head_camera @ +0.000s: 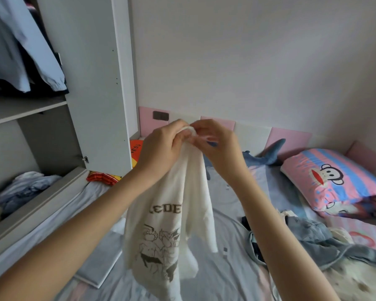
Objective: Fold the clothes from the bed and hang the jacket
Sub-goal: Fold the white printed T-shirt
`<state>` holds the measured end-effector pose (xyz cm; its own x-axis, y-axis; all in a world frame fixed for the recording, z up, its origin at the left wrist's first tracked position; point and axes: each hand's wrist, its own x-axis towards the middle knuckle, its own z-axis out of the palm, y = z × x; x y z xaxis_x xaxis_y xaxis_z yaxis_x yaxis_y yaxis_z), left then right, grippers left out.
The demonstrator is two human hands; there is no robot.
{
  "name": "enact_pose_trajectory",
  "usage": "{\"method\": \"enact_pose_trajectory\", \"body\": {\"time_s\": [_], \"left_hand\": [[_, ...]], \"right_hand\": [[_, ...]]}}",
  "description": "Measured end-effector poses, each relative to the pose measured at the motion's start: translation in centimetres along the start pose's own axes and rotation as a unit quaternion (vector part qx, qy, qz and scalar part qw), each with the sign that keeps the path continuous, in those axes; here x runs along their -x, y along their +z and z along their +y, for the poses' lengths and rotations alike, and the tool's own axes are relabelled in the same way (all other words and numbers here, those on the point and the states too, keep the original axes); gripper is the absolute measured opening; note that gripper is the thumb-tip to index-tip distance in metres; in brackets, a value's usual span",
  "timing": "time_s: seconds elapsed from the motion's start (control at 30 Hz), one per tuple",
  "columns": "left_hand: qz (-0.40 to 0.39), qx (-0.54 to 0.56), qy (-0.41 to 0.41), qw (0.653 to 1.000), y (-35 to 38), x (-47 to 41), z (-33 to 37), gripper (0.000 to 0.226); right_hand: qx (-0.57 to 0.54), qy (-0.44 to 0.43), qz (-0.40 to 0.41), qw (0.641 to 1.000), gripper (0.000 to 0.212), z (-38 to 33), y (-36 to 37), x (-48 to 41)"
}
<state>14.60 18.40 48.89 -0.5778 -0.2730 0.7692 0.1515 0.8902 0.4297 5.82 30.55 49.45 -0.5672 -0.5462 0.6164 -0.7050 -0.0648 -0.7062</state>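
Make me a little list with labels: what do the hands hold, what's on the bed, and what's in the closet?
Left hand: grips the top of the white T-shirt
Right hand: pinches the same top edge
T-shirt: hangs above the bed, print showing
On bed: monkey pillow, shark plush, crumpled denim garment
Closet: open, light blue jacket hanging

Shirt (161, 224) hangs from the grip, above the bed (226, 268); wardrobe (95, 83) stands left of the grip, pillow (334, 181) and heaped clothes (308, 233) lie below, to its right.
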Motion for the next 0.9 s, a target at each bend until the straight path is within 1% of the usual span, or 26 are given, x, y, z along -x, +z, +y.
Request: {"method": "enact_pose_trajectory", "body": {"time_s": [0.07, 0.13, 0.2, 0.27, 0.33, 0.4, 0.5, 0.57, 0.6, 0.67, 0.77, 0.83, 0.9], "left_hand": [[-0.001, 0.024, -0.018, 1.000, -0.2, 0.0, -0.1, 0.031], [0.000, 0.033, -0.025, 0.999, -0.5, -0.4, -0.3, 0.031], [0.000, 0.041, -0.024, 0.999, -0.9, -0.7, -0.5, 0.029], [-0.001, 0.052, -0.021, 0.998, -1.5, -0.9, -0.8, 0.025], [-0.005, 0.051, -0.026, 0.998, -1.7, -0.9, -1.1, 0.024], [-0.011, 0.043, -0.028, 0.999, -2.3, -0.8, -1.5, 0.023], [-0.013, 0.050, -0.023, 0.998, -2.7, -0.7, -1.6, 0.015], [-0.010, 0.062, -0.010, 0.998, -3.0, -0.7, -1.6, 0.021], [-0.016, 0.057, 0.005, 0.998, -3.1, -0.7, -1.7, 0.023], [-0.042, 0.055, 0.016, 0.997, -3.3, -0.6, -2.0, 0.019], [-0.074, 0.074, -0.005, 0.995, -3.7, -0.3, -2.8, 0.024], [-0.079, 0.039, -0.009, 0.996, -4.0, 0.0, -3.0, 0.031], [-0.084, -0.009, 0.008, 0.996, -4.0, 0.2, -2.7, 0.031]], "right_hand": [[-0.019, -0.015, 0.006, 1.000, 0.013, 0.0, 0.5, 0.0], [-0.022, -0.020, 0.034, 0.999, 0.008, 0.0, 0.8, 0.0], [0.000, -0.012, 0.055, 0.998, 0.011, -0.1, 1.5, -0.1], [0.033, -0.011, 0.058, 0.998, 0.013, -0.3, 2.3, -0.2], [0.039, -0.021, 0.056, 0.997, 0.013, -0.3, 2.6, -0.2], [0.051, -0.040, 0.046, 0.997, 0.013, -0.2, 2.7, -0.4], [0.112, -0.090, 0.017, 0.990, 0.012, 0.0, 2.6, -0.7], [0.133, -0.117, 0.007, 0.984, 0.013, -0.1, 2.6, -0.9], [0.144, -0.123, 0.006, 0.982, 0.014, -0.1, 2.5, -1.0], [0.181, -0.132, 0.006, 0.975, 0.014, -0.3, 1.9, -1.1], [0.255, -0.177, -0.019, 0.950, 0.016, -0.6, 0.9, -1.0], [0.285, -0.212, -0.052, 0.933, 0.020, -0.8, 0.4, -1.0], [0.284, -0.232, -0.084, 0.927, 0.023, -1.0, 0.0, -1.1]]}}
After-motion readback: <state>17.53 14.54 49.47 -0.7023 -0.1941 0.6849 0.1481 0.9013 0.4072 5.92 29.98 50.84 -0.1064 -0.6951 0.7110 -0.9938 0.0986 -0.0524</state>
